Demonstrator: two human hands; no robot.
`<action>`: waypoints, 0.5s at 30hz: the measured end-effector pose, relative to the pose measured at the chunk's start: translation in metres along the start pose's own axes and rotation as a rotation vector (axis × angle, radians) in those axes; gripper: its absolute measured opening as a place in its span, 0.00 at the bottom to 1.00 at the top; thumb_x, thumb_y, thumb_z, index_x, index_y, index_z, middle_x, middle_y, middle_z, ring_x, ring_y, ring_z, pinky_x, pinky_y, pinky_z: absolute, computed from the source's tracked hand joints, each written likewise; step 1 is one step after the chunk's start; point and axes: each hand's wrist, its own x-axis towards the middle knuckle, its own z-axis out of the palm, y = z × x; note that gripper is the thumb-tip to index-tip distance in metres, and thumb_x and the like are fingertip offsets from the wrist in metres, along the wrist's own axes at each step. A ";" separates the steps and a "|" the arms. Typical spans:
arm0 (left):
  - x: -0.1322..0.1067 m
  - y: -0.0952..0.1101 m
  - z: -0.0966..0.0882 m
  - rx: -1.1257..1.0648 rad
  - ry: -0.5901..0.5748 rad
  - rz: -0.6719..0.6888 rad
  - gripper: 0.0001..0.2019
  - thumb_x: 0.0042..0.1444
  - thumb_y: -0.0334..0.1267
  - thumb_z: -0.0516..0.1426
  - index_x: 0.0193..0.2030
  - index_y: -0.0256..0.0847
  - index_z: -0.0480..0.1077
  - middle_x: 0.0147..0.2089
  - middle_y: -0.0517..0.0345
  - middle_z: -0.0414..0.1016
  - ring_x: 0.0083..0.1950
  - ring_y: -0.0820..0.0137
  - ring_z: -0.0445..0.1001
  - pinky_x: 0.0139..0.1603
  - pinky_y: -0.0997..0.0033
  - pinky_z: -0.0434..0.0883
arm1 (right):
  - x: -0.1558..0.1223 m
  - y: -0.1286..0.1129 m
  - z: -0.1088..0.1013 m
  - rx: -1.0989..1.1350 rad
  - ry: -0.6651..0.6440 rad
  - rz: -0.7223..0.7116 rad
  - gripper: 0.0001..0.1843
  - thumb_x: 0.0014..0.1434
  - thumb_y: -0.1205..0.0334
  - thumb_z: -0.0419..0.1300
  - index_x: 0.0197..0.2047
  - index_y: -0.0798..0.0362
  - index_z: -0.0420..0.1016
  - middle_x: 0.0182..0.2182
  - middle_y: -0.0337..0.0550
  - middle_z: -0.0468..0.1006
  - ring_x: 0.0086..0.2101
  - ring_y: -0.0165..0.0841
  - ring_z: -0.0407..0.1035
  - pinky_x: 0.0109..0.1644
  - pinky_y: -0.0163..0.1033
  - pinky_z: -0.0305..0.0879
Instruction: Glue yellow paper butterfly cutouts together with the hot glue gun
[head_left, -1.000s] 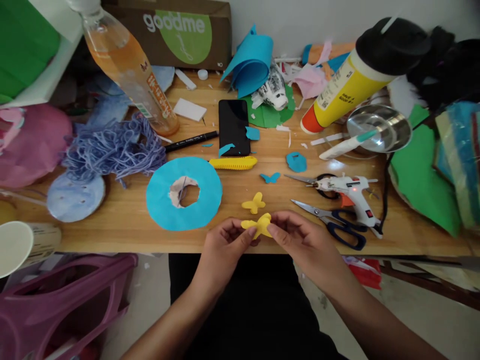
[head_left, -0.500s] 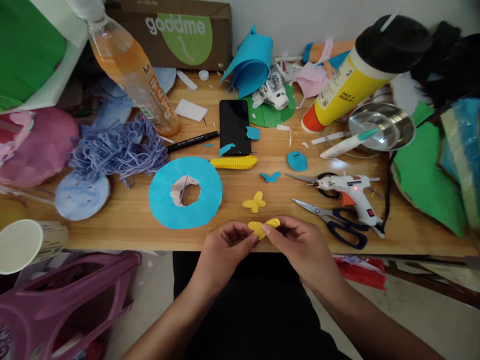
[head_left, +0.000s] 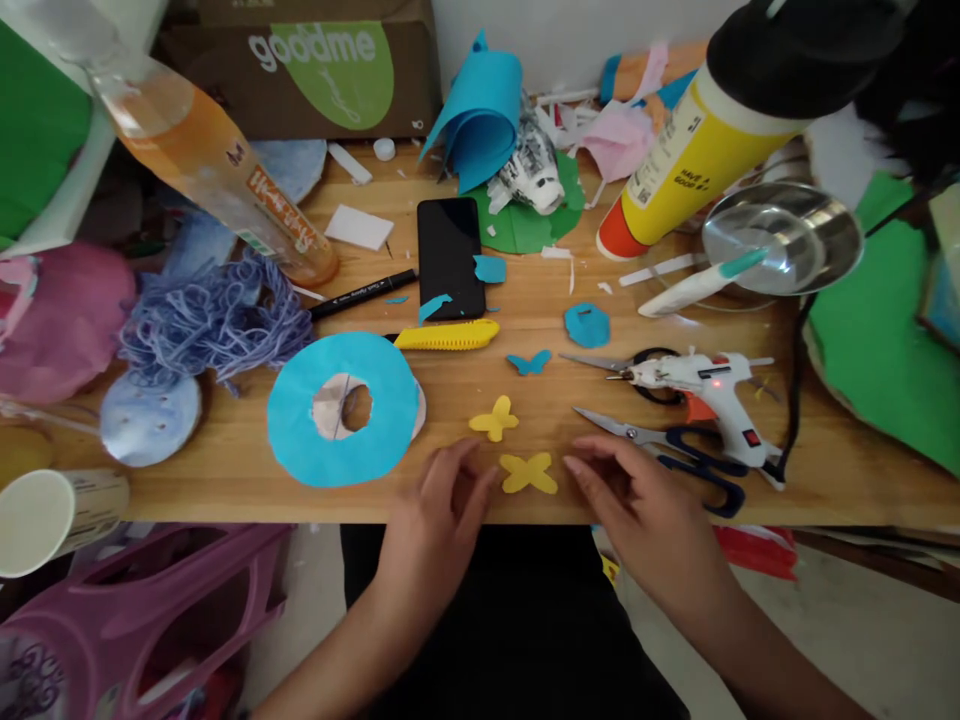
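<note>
A yellow paper butterfly [head_left: 529, 473] lies flat near the table's front edge, between my two hands. My left hand [head_left: 442, 495] is just left of it, thumb and fingers apart and holding nothing. On its other side, my right hand [head_left: 634, 485] is open too, fingertips a little off the paper. A second yellow paper butterfly [head_left: 494, 419] rests slightly farther back, and a small blue paper butterfly [head_left: 529, 362] lies beyond that. Left of these is a blue paper ring [head_left: 292, 420] over a paler ring.
Scissors [head_left: 675, 445] and a lit hot glue gun [head_left: 724, 395] lie at the right. A yellow utility knife [head_left: 446, 336], a phone [head_left: 450, 255] and a marker [head_left: 364, 294] are behind. A bottle [head_left: 217, 150], blue yarn [head_left: 217, 320] and a paper cup [head_left: 64, 515] stand or lie left.
The yellow butterfly that both hands were holding now lies on the table. Both hands have let go and moved apart. The view has shifted slightly.
</note>
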 end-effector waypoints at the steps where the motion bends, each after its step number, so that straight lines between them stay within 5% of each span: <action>1: 0.004 -0.001 -0.002 0.108 0.047 0.056 0.12 0.65 0.36 0.57 0.55 0.41 0.71 0.38 0.56 0.77 0.39 0.67 0.78 0.44 0.63 0.76 | 0.005 -0.002 0.000 -0.055 0.031 -0.080 0.09 0.67 0.54 0.59 0.45 0.49 0.75 0.40 0.44 0.80 0.40 0.38 0.75 0.46 0.45 0.72; 7: 0.025 -0.005 -0.002 0.438 0.119 0.175 0.13 0.65 0.32 0.56 0.56 0.39 0.69 0.46 0.50 0.76 0.47 0.61 0.77 0.49 0.59 0.75 | 0.049 -0.026 0.025 -0.188 0.002 -0.360 0.11 0.65 0.62 0.62 0.49 0.56 0.72 0.44 0.51 0.78 0.46 0.44 0.71 0.51 0.50 0.70; 15: 0.023 -0.001 0.002 0.299 0.117 0.100 0.09 0.65 0.36 0.58 0.51 0.41 0.72 0.46 0.53 0.77 0.45 0.64 0.77 0.45 0.63 0.74 | 0.060 -0.031 0.034 0.007 -0.103 -0.263 0.05 0.63 0.71 0.61 0.38 0.51 0.75 0.35 0.41 0.79 0.39 0.37 0.73 0.46 0.43 0.69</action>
